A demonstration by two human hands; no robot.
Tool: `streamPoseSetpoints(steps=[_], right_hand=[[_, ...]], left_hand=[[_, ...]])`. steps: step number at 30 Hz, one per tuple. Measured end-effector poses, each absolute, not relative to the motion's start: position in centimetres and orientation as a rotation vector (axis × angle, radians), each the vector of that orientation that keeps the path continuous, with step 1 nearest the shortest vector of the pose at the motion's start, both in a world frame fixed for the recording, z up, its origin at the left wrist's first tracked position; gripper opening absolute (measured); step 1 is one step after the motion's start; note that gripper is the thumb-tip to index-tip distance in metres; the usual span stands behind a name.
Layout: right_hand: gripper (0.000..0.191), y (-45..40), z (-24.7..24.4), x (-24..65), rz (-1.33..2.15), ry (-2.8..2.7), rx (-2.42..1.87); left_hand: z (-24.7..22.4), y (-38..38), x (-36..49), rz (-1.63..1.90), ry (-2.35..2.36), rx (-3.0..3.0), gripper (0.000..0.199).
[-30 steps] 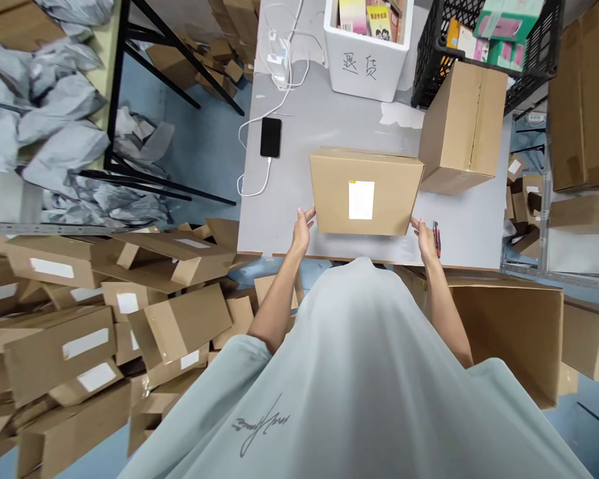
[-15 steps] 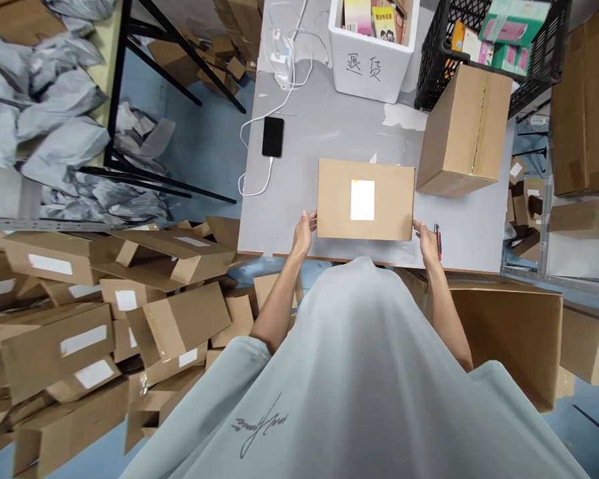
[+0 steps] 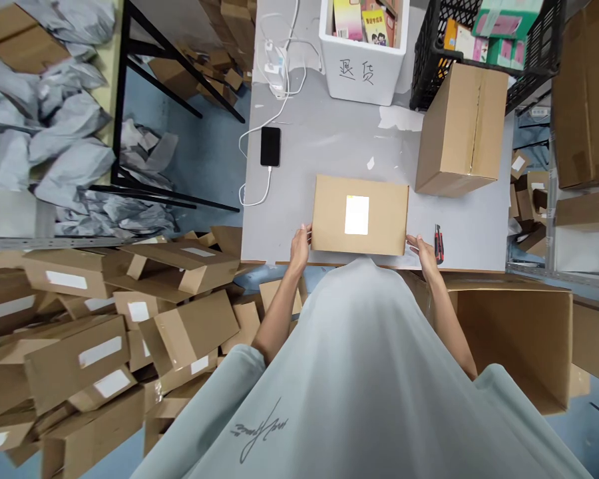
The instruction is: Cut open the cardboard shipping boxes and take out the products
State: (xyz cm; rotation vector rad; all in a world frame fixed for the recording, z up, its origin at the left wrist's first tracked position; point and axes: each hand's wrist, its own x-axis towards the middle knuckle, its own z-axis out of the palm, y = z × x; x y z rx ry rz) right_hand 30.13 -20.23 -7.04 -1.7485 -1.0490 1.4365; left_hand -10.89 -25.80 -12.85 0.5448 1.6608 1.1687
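A closed cardboard box [image 3: 329, 213] with a white label on top is at the front edge of the grey table [image 3: 304, 146]. My left hand [image 3: 300, 247] has its fingertips against the box's left side, near the front corner. At the right front corner, the fingers of my right hand [image 3: 422, 253] are fairly straight and meet the box's side. The box is held between the two hands. Just right of my right hand lies a red and black utility knife [image 3: 438, 245] on the table.
A taller cardboard box [image 3: 459, 133] stands at right, before a black crate [image 3: 422, 73]. A white bin [image 3: 364, 76] with books is at the back. A phone [image 3: 270, 146] on a cable lies left. Opened boxes [image 3: 80, 359] pile up at lower left; a large open carton [image 3: 514, 346] is lower right.
The labelled box has come slightly toward me and to the left, with both hands moving along with it. The utility knife is now further from my right hand and shows more fully.
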Motion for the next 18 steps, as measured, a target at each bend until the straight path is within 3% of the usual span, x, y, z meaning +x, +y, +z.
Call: streamPoseSetpoints(steps=[11, 18], right_hand=[[0.068, -22.8, -7.1, 28.3, 1.677, -0.998, -1.711], [0.08, -20.0, -3.4, 28.4, 1.444, -1.207, -1.677]], left_hand=[[-13.6, -25.8, -12.0, 0.958, 1.655, 0.478, 0.094], [-8.7, -24.4, -12.1, 1.188, 1.638, 0.654, 0.102]])
